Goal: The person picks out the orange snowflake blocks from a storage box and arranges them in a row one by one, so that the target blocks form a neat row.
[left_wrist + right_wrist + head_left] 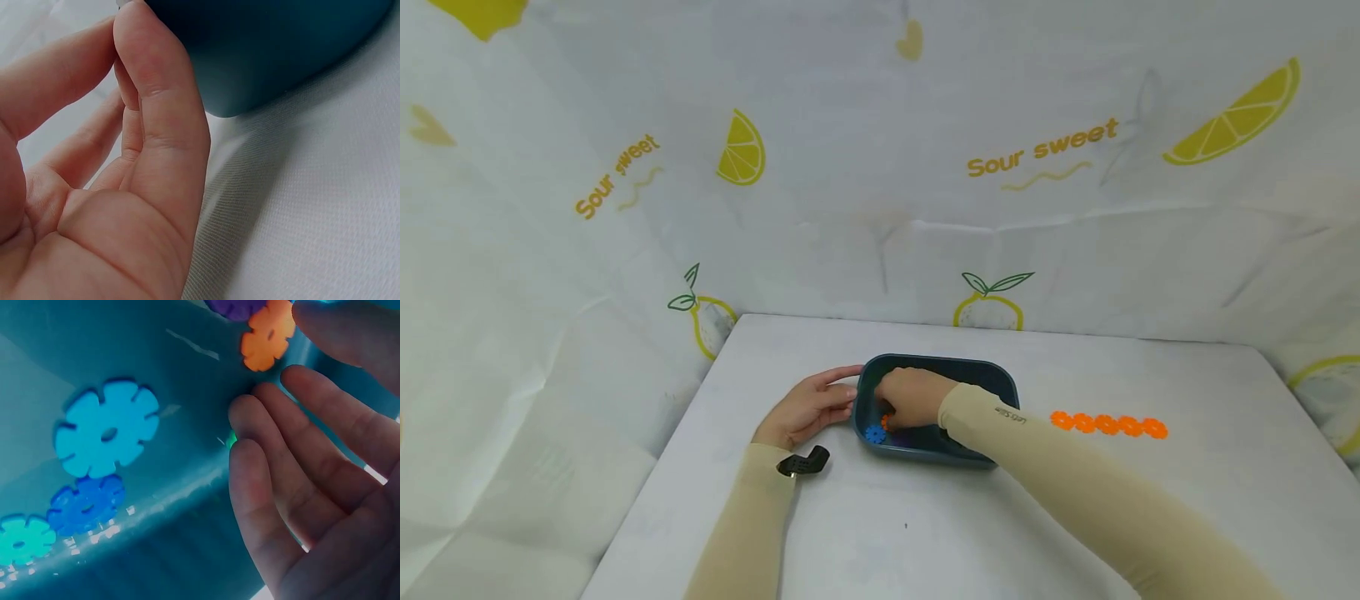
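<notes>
A dark teal plastic tray (pixel 917 454) lies on the white table. My left hand (pixel 808 408) is at its left end, fairly straight fingers touching the outer wall (pixel 250 69). Inside the tray is my right hand (pixel 913 398), reaching down with lightly bent fingers. In the right wrist view, its thumb tip meets the edge of an orange notched plastic disc (pixel 270 337), while the other fingertips stay apart from that disc. Around it lie a purple disc (pixel 237 307), a light blue disc (pixel 109 430), a blue disc (pixel 86 506) and a turquoise disc (pixel 24 540). A green bit shows behind the fingers.
Right of the tray, several orange notched discs (pixel 1107 424) form a row on the table (pixel 970 533). A white sheet (pixel 850 242) with lemon prints hangs behind and at the sides. A black strap piece (pixel 805 462) sits on the left wrist.
</notes>
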`<state>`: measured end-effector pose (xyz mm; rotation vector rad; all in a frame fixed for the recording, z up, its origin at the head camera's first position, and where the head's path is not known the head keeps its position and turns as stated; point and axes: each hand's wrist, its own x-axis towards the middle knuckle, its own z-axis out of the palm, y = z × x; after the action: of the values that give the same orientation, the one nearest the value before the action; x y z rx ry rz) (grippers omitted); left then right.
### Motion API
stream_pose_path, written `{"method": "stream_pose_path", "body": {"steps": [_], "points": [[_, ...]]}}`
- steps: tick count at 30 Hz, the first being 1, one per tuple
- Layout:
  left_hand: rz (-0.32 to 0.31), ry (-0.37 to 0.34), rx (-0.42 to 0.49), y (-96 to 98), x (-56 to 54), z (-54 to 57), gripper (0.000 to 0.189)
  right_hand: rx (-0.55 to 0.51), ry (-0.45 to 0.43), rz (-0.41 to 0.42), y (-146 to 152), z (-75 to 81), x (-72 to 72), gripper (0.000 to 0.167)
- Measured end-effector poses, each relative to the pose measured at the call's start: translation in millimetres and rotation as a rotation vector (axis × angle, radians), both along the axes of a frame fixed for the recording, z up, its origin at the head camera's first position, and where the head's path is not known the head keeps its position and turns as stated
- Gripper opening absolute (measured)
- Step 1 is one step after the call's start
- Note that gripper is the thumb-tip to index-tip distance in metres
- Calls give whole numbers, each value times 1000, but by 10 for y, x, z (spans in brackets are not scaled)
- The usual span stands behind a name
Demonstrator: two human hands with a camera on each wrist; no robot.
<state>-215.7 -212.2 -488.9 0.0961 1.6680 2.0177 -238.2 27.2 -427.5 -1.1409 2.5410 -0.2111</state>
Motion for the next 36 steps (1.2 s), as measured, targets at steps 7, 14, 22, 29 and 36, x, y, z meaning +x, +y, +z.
{"method": "stream_pose_path", "body": {"steps": [7, 14, 22, 29, 36], "points": [[-3, -2, 3, -4, -6, -7, 56, 5, 39, -14, -30, -24, 39, 17], [-7, -5, 4, -6, -17, -11, 56, 7, 48, -34, -30, -29, 26, 16], [-6, -10, 8, -14, -42, -41, 55, 17, 80, -55, -27, -53, 14, 17], [-9, 6, 16, 0, -52, -66, 55, 29, 76, -55, -13, -21, 24, 16], [0, 5, 17, -9, -36, -58, 56, -24, -17, -113, 26, 18, -1, 16]]}}
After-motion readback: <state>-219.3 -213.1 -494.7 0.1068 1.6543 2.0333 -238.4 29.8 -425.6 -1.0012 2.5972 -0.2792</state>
